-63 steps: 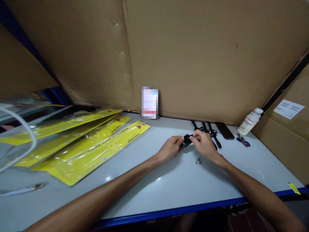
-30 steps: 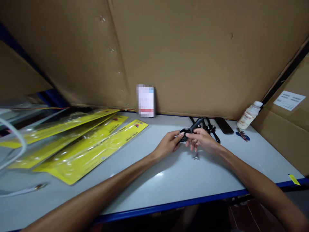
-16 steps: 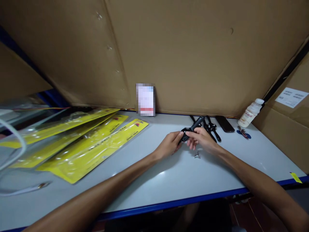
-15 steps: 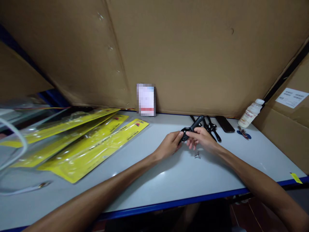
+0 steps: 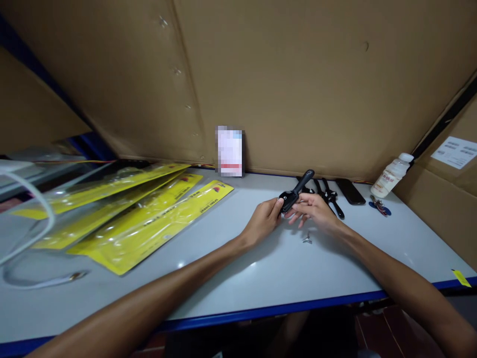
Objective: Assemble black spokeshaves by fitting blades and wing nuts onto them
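My left hand (image 5: 263, 219) is closed around the near end of a black spokeshave (image 5: 288, 199), its thumb pressed on the body. One handle of the tool points up and away to the right. My right hand (image 5: 315, 211) is at the tool's right side, thumb and forefinger pinched together against it and the other fingers loosely curled. What lies between those fingertips is too small to make out. Just below the right hand, small silvery metal parts (image 5: 307, 239) lie on the table. Behind it are more black spokeshaves (image 5: 328, 196), partly hidden by the hand.
Yellow blister packs (image 5: 149, 223) fan out across the left of the table (image 5: 223, 288). A white cable (image 5: 40, 284) lies beside them. A lit screen (image 5: 230, 151) leans on the cardboard wall (image 5: 290, 89). At right are a dark phone (image 5: 350, 191), a bottle (image 5: 391, 175) and a small trinket (image 5: 380, 206).
The spokeshave has turned, so its handle stands more upright. My right thumb has slid off the top of its body to the side. The whole view has shifted slightly.
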### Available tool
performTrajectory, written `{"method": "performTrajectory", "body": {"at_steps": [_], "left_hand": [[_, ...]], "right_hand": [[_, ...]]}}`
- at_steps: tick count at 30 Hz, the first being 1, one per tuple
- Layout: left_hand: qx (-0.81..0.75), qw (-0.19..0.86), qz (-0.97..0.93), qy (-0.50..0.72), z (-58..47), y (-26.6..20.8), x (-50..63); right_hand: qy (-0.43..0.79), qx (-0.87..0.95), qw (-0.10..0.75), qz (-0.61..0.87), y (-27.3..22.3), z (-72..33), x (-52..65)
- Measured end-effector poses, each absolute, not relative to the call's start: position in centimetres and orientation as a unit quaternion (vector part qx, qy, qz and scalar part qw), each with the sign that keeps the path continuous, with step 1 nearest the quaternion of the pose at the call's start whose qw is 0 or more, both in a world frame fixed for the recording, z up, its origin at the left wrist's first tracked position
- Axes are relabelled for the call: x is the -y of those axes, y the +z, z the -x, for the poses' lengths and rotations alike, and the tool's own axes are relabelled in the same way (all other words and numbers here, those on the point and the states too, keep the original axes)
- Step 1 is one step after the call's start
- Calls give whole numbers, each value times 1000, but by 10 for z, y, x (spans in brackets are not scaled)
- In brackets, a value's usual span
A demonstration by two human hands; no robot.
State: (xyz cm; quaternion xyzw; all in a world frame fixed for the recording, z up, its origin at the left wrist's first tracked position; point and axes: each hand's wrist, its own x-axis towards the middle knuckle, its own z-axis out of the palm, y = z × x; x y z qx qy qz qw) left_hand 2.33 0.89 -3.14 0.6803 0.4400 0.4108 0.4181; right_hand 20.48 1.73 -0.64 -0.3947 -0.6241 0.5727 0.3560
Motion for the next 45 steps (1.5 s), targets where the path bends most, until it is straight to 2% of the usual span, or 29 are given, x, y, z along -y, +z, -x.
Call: {"method": "performTrajectory", "body": {"at_steps": [45], "left_hand": [[-464,321,-704,431,-24,-30,-7]], "right_hand": [[554,619,395,391,-19,-197,-15]]}}
